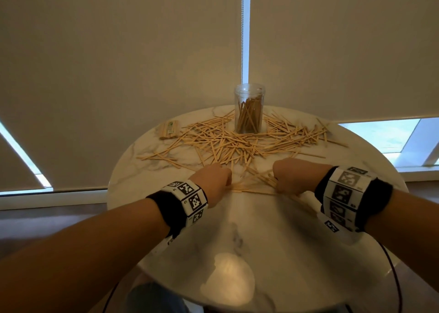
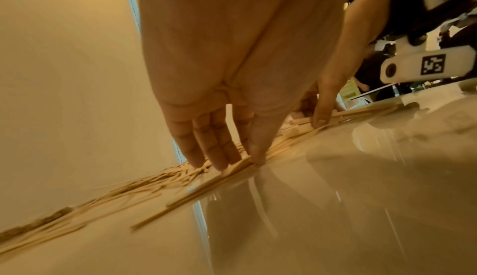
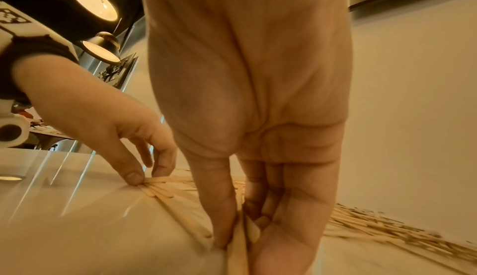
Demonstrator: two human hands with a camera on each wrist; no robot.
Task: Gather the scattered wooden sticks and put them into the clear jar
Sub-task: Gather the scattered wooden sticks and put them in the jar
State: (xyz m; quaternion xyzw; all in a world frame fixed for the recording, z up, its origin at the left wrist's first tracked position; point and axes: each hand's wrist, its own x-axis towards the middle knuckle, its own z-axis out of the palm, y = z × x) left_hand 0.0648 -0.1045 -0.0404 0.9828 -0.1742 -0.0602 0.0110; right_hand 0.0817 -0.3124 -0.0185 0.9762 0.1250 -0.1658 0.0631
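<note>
1. The table (image 1: 133,177), round and marbled, carries everything; its near half lies bare, which gives the hands room to rake sticks toward the person.
2. The sticks (image 1: 232,141) sprawl in a loose heap across the far half, thickest around the jar, with strays reaching the left and right edges.
3. The jar (image 1: 249,109) stands upright near the far edge, open-topped and part-filled with sticks on end, close enough for a short carry.
4. The right hand (image 1: 293,178) has thumb and curled fingers pinching a small bundle of sticks against the table, probably to square their ends.
5. The left hand (image 1: 215,182) has fingers nearly straight, tips pressing down on the bundle's other end; it grips nothing, seemingly steadying it.
6. A wrapped pack (image 1: 169,129) lies near the far-left edge.
</note>
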